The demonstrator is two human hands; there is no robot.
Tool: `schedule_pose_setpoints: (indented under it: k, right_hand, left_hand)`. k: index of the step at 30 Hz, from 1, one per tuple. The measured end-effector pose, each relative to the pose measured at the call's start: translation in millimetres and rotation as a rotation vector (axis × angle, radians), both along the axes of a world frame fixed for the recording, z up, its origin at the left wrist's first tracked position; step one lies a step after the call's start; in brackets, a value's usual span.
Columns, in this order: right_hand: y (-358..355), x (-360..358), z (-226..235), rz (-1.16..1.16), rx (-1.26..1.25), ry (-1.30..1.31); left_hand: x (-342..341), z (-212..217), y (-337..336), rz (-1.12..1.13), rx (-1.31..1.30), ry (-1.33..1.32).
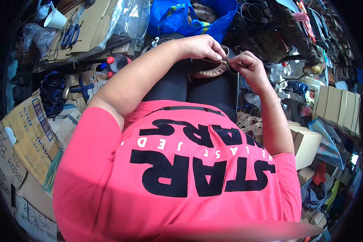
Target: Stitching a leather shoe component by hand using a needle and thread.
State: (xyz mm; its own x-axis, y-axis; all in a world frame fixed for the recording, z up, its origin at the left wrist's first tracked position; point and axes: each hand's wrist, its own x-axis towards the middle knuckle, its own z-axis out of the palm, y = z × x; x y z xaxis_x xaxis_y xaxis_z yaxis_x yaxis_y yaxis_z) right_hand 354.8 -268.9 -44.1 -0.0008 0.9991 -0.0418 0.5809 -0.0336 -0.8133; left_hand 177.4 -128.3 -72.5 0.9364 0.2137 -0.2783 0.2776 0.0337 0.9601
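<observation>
A brown moccasin-like shoe (210, 73) with a puckered, stitched edge rests on my lap between my dark-trousered thighs. My left hand (205, 47) is closed in a pinch at the far side of the shoe's opening, on a thin light thread. Just to the right of the shoe, my right hand (249, 67) is closed too, thumb and fingertips pinched on the thread (225, 61). Both sets of fingertips are close together over the shoe. Whether a needle is in either hand is too small to tell.
Beyond my knees stands a blue bag (171, 20) with brown pieces inside. Blue-handled scissors (70, 35) lie on cardboard at the far left, near a white cup (55, 19). Bottles (119, 62) stand left; more plastic bottles (276, 74) and boxes (339, 107) crowd the right.
</observation>
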Motion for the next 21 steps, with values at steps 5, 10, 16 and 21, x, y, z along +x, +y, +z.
schedule_pose_setpoints:
  k: [5,10,16,21]
  right_hand:
    - [-13,-7,5,-0.009,0.084,-0.16]
    - [-16,-16,22,0.046,0.108,-0.333]
    - [-1,-31,54,0.368,0.1,-0.883]
    - [10,-24,43,0.358,0.063,-0.811]
  left_hand:
    - [2,5,-2,-0.089,0.051,0.008]
    - [5,6,-1,-0.164,0.145,0.018]
    - [13,10,-1,-0.277,0.28,0.04]
    - [20,15,-1,-0.212,0.281,0.07]
